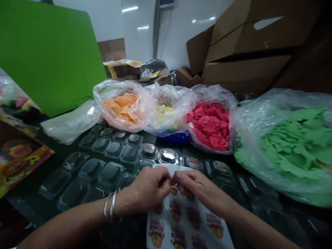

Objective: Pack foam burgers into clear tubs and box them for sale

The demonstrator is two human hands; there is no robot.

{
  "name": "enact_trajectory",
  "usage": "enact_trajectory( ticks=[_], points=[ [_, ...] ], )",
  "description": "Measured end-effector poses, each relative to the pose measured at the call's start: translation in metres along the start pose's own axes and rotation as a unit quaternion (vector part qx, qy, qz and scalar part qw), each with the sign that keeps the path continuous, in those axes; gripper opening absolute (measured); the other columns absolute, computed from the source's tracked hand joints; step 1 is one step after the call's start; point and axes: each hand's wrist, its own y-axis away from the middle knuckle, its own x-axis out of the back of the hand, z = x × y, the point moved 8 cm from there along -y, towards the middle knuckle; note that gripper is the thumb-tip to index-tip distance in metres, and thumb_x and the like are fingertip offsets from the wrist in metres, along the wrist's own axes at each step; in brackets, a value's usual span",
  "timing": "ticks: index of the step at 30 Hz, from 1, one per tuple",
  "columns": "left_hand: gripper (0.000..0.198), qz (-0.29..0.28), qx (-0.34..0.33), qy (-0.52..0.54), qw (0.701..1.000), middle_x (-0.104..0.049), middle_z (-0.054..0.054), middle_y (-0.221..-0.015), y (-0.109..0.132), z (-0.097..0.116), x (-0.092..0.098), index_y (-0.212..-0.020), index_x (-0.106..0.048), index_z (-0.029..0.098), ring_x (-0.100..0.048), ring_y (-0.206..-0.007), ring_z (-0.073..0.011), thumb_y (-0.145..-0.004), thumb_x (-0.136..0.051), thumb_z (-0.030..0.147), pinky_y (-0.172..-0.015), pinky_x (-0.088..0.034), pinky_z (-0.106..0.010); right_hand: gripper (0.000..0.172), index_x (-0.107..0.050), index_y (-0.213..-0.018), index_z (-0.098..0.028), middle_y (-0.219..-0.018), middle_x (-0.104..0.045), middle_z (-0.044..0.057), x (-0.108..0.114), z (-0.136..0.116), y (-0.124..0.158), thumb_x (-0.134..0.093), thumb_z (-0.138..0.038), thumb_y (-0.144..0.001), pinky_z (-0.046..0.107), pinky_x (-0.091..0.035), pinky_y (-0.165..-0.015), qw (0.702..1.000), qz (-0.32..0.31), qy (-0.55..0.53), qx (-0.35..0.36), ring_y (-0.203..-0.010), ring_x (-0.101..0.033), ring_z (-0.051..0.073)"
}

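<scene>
Above a white sticker sheet (163, 224) printed with several burger pictures, my two hands meet fingertip to fingertip. My left hand (150, 186), with two silver bangles on its wrist, is closed in a pinch. My right hand (194, 183) is also closed, thumb and fingers pressed together. A small burger sticker (173, 189) shows between the fingertips, partly hidden and blurred. Just beyond the hands are clear plastic containers (113, 149) in rows; some, such as the lidded container (168, 156), bear a sticker on top.
Open plastic bags hold orange pieces (121, 107), pale yellow pieces (163, 114), red pieces (211, 126) and green pieces (298, 141). A printed box (26, 162) stands at left, a green panel (52, 55) behind it. Cardboard boxes (249, 45) rise at back right.
</scene>
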Motion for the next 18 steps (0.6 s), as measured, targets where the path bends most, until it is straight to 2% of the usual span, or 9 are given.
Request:
enact_trajectory(
  ticks=[2,4,5,7,10,12,15,17,18],
  points=[
    [0.015,0.004,0.027,0.053,0.998,-0.055,0.003,-0.059,0.0,-0.008,0.007,-0.073,-0.061,0.016,-0.047,-0.054,-0.0092,-0.078,-0.047,0.016,-0.051,-0.035,-0.021,0.04,-0.058,-0.067,-0.018,-0.058,-0.051,0.001,0.016,-0.004,0.001,-0.042,-0.047,-0.089,0.029,-0.037,-0.053,0.988,0.08,0.124,0.042,-0.055,-0.047,0.016],
    [0.013,0.008,0.053,0.107,0.993,-0.056,0.003,-0.061,0.0,-0.015,0.013,-0.07,-0.06,0.015,-0.047,-0.055,-0.0088,-0.075,-0.048,0.014,-0.051,-0.036,-0.02,0.024,-0.064,-0.083,-0.017,-0.073,-0.059,0.006,0.026,-0.021,0.011,-0.051,-0.036,-0.086,0.033,-0.043,-0.063,0.949,0.17,0.233,0.127,-0.068,-0.054,0.02],
    [0.012,0.007,0.066,0.135,0.989,-0.056,0.003,-0.061,-0.001,-0.019,0.015,-0.069,-0.059,0.016,-0.048,-0.054,-0.0085,-0.074,-0.049,0.014,-0.051,-0.037,-0.02,0.021,-0.064,-0.093,-0.016,-0.082,-0.061,0.008,0.025,-0.031,0.017,-0.053,-0.032,-0.086,0.035,-0.045,-0.068,0.93,0.192,0.262,0.175,-0.076,-0.057,0.022],
    [0.009,0.009,0.09,0.192,0.977,-0.056,0.004,-0.059,-0.001,-0.028,0.019,-0.07,-0.058,0.016,-0.048,-0.051,-0.0079,-0.074,-0.05,0.016,-0.049,-0.038,-0.019,0.02,-0.06,-0.103,-0.016,-0.089,-0.061,0.009,0.016,-0.046,0.026,-0.055,-0.028,-0.087,0.033,-0.048,-0.07,0.91,0.19,0.277,0.242,-0.081,-0.058,0.021],
    [0.004,0.04,0.108,0.24,0.964,-0.058,0.005,-0.059,-0.001,-0.04,0.028,-0.071,-0.055,0.016,-0.05,-0.046,-0.0068,-0.073,-0.052,0.017,-0.046,-0.038,-0.018,0.013,-0.056,-0.096,-0.016,-0.079,-0.058,0.005,0.01,-0.065,0.034,-0.058,-0.026,-0.088,0.029,-0.048,-0.064,0.885,0.224,0.291,0.287,-0.071,-0.056,0.018],
    [0.004,0.061,0.122,0.254,0.958,-0.06,0.004,-0.058,-0.001,-0.047,0.036,-0.07,-0.054,0.016,-0.051,-0.044,-0.0066,-0.073,-0.053,0.018,-0.045,-0.039,-0.018,0.012,-0.056,-0.096,-0.015,-0.082,-0.058,0.007,0.004,-0.078,0.036,-0.059,-0.023,-0.087,0.032,-0.047,-0.067,0.839,0.265,0.34,0.331,-0.075,-0.054,0.02],
    [0.006,0.068,0.172,0.281,0.942,-0.059,0.004,-0.053,0.001,-0.057,0.041,-0.067,-0.053,0.016,-0.051,-0.041,-0.0069,-0.073,-0.053,0.017,-0.044,-0.04,-0.019,0.016,-0.06,-0.101,-0.013,-0.093,-0.061,0.013,-0.019,-0.087,0.024,-0.058,-0.016,-0.085,0.041,-0.044,-0.076,0.762,0.263,0.449,0.386,-0.088,-0.053,0.027],
    [0.007,0.064,0.207,0.301,0.929,-0.059,0.004,-0.051,0.004,-0.061,0.043,-0.067,-0.053,0.016,-0.052,-0.039,-0.0075,-0.073,-0.053,0.016,-0.044,-0.04,-0.019,0.011,-0.064,-0.091,-0.014,-0.088,-0.063,0.012,-0.03,-0.085,0.007,-0.054,-0.013,-0.086,0.041,-0.041,-0.074,0.749,0.244,0.478,0.387,-0.084,-0.053,0.027],
    [0.007,0.063,0.215,0.311,0.924,-0.059,0.003,-0.051,0.006,-0.063,0.046,-0.066,-0.053,0.015,-0.052,-0.04,-0.0077,-0.073,-0.054,0.016,-0.044,-0.04,-0.02,0.013,-0.065,-0.084,-0.015,-0.082,-0.062,0.01,-0.031,-0.082,-0.002,-0.052,-0.012,-0.086,0.04,-0.04,-0.072,0.762,0.238,0.467,0.38,-0.08,-0.052,0.025]
  ],
)
